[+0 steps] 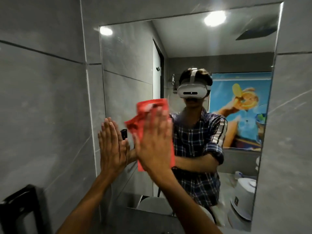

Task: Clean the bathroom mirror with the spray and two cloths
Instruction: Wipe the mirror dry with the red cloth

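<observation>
You are pressing the red cloth flat against the mirror with your right hand spread open, left hand bracing flat at the mirror's left edge; be keeping palm pressure even and strokes overlapping.

Plaid shirt, rolled sleeves, white headset.

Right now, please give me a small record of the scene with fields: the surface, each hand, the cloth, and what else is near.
surface: mirror on a grey tiled wall
right hand: flat, fingers spread, pressing the red cloth on the glass
left hand: flat and bare at the mirror's left edge
cloth: one red cloth, crumpled, lower left part of the mirror
spray and second cloth: not in view
nearby: black object at lower left, blurred
</observation>
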Motion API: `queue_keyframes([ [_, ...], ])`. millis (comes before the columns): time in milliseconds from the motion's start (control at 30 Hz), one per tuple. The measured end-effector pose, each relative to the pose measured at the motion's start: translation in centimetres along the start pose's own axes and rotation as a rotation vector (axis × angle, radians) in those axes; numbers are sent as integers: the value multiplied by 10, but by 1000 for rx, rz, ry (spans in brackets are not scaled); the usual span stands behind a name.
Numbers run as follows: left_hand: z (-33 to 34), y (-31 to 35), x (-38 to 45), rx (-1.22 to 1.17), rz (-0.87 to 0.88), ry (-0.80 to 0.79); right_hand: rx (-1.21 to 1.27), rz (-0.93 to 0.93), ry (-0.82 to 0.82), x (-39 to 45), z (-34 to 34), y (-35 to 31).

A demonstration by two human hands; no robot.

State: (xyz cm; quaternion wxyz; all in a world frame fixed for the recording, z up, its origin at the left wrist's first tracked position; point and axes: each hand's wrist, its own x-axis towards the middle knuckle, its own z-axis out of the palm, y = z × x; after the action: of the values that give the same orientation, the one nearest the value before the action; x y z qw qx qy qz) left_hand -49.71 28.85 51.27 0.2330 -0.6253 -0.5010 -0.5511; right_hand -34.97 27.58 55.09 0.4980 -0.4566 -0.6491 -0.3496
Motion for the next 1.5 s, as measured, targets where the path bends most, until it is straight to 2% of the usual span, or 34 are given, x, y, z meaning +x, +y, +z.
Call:
queue_keyframes([
  [67, 2, -15, -8, 84, 34, -48, 4, -222, -86, -6, 16, -32],
  [100, 3, -22, -10, 139, 50, -62, -15, -277, -99, -9, 21, -36],
  [167, 3, -31, -10, 222, 36, -54, -53, -318, -120, -9, 18, -28],
  [267, -2, -26, -6, 147, -42, -40, -77, -324, -128, -10, 2, 9],
  [334, -4, -23, -5, 114, -66, -19, -105, -238, -94, -12, -18, 50],
  [400, -6, -28, -4, 111, -16, -31, -135, -105, -30, -11, -45, 101],
  [534, -4, -27, -2, 77, 69, -52, -169, 260, 134, 8, -100, 182],
  [601, -3, -26, -4, 39, 64, -42, -152, 464, 244, 30, -109, 186],
  [701, 0, -29, -1, 41, 92, -64, -110, 725, 358, 73, -106, 153],
  [767, 0, -29, -1, 65, 136, -70, -107, 752, 380, 98, -102, 128],
  [867, -1, -28, 6, 75, 154, -71, -98, 470, 342, 122, -86, 95],
  [967, -2, -27, 6, 73, 152, -80, -84, -105, 121, 114, -72, 80],
  [1034, -3, -24, 7, 83, 153, -80, -165, -459, -50, 100, -76, 103],
  [1068, -4, -21, 5, 84, 154, -85, -209, -541, -85, 92, -81, 120],
  [1101, -5, -22, 4, 87, 157, -91, -235, -530, -87, 86, -87, 136],
  [1168, -5, -24, 1, 87, 122, -97, -230, -331, -18, 82, -99, 161],
  [1234, -7, -15, 5, 65, 110, -88, -210, -52, 129, 93, -120, 177],
  [1368, -6, 2, 12, 26, 84, -53, -183, 378, 339, 153, -146, 190],
  [1435, -5, 3, 16, 13, 85, -26, -169, 518, 381, 185, -153, 183],
  [1501, 0, -1, 18, 4, 96, -8, -184, 546, 397, 206, -149, 170],
])
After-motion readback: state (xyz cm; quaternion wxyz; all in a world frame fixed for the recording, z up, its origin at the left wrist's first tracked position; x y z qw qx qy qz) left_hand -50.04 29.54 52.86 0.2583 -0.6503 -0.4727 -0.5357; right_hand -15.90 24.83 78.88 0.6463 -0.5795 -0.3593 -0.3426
